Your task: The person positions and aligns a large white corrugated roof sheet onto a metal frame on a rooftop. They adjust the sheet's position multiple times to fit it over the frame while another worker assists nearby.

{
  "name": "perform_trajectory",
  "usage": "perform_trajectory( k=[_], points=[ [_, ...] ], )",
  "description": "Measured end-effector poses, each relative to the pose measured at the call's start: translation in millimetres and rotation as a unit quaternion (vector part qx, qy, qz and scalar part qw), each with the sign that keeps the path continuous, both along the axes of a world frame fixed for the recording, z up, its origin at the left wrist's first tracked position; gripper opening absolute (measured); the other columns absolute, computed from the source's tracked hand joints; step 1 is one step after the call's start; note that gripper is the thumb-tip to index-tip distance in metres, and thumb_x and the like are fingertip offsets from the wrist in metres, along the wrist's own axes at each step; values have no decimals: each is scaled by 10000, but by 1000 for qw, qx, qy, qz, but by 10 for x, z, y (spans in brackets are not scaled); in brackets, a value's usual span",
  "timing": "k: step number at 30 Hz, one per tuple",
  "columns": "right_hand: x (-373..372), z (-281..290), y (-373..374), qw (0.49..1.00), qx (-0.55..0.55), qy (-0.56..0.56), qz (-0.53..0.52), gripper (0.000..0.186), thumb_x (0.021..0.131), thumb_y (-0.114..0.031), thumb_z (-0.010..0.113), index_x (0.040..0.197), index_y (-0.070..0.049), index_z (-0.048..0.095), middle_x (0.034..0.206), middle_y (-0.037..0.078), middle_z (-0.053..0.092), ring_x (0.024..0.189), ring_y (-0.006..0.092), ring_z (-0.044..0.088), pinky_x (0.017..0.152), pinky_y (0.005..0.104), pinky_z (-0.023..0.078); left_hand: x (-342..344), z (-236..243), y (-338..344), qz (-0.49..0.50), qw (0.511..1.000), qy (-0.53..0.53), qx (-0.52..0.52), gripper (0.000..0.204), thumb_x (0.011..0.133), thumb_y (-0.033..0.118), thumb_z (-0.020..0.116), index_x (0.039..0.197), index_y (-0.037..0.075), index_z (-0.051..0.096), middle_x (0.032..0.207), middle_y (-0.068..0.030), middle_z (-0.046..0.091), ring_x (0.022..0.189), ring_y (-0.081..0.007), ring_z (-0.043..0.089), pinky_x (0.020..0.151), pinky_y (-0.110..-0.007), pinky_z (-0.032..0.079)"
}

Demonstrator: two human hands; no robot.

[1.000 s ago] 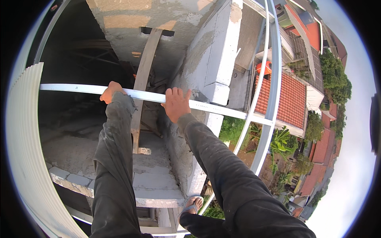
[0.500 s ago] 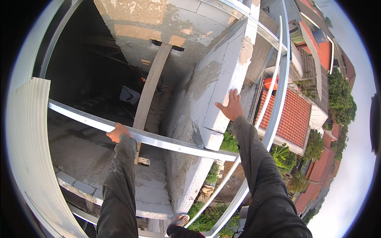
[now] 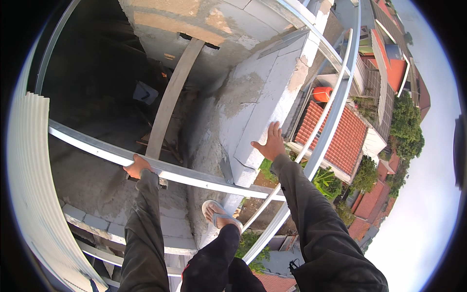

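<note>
My left hand point(image 3: 137, 165) grips the silver metal beam point(image 3: 87, 147) that crosses the dark opening. My right hand point(image 3: 270, 141) is spread open with fingers apart on the outer edge of the pale block wall point(image 3: 253, 104), above the beam's right end. My foot in a grey flip-flop point(image 3: 221, 216) is just below the beam, over or on the wall's top. A wooden plank point(image 3: 169, 97) spans the opening behind the beam, its far end at a hole in the back wall point(image 3: 214, 19).
A corrugated sheet point(image 3: 31, 185) lines the left side. Long metal channels point(image 3: 340, 102) run along the right. Beyond them, far below, are red tiled roofs point(image 3: 335, 141), an orange tank point(image 3: 322, 94) and trees point(image 3: 403, 126). A block ledge point(image 3: 92, 219) lies at lower left.
My right hand has left the beam and moved rightward onto the wall edge. My left hand stays on the beam, which now sits lower in view. My foot has come farther forward.
</note>
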State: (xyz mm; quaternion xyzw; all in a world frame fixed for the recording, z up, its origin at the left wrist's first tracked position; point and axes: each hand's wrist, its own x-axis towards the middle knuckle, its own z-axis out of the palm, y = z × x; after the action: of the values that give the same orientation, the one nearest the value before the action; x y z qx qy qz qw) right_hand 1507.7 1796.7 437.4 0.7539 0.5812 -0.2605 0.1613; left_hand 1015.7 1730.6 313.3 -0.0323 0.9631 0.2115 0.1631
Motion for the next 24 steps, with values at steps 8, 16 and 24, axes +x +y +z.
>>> perform_trajectory(
  k=[8,16,24],
  points=[
    [33,131,152,995,-90,-27,14,1319,820,-672,773,1671,26,47,1741,294,-3,1600,503,99,1245,660,229,49,-86,89,21,1000,-19,-11,815,850,381,751,1490,-44,481,1270,-289,693,1116,-453,710,961,-538,596],
    [150,205,555,975,-210,-46,57,1299,824,-808,660,1662,32,130,1727,297,89,1599,439,188,1243,663,226,69,76,175,25,998,4,-52,803,865,387,753,1472,-66,485,1247,-288,698,1154,-449,695,997,-528,583],
    [318,887,3033,982,-17,-102,156,769,917,-523,726,1483,-30,561,1515,206,570,1378,358,571,1143,470,466,14,-94,21,8,999,38,-25,749,847,363,767,1434,-43,541,1217,-295,716,1130,-461,703,972,-548,567]
  ],
)
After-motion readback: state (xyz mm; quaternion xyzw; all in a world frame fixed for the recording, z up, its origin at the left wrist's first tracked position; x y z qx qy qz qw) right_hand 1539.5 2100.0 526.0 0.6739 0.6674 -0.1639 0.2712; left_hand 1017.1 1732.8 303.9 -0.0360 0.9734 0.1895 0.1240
